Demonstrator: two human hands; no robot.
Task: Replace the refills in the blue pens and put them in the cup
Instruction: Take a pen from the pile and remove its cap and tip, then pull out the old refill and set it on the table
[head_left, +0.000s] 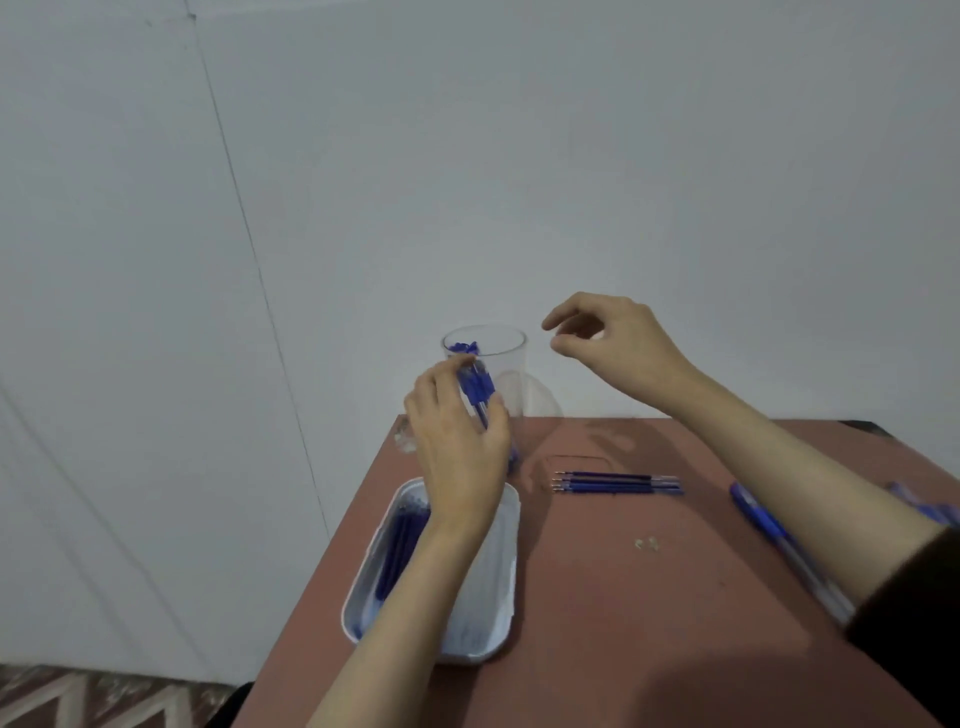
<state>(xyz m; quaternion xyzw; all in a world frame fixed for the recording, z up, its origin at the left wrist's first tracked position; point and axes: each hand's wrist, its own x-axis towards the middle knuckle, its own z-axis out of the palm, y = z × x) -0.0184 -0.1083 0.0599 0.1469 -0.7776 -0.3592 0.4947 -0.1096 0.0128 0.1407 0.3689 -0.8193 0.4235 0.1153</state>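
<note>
A clear cup (506, 364) stands at the table's far left corner with several blue pens (475, 382) upright inside it. My left hand (457, 441) wraps around the cup's left side, fingers and thumb curled on the glass. My right hand (618, 338) hovers just right of the cup's rim and above it, its fingers loosely curled, nothing between them. Three blue refills (618, 483) lie side by side on the table to the right of the cup. A blue pen (763, 519) lies partly hidden under my right forearm.
A white tray (498, 597) holding several blue refills sits under my left forearm at the left edge of the reddish table (623, 623). More blue pens (930, 506) show at the right edge. Small pale bits (647, 544) lie mid-table. A white wall stands behind.
</note>
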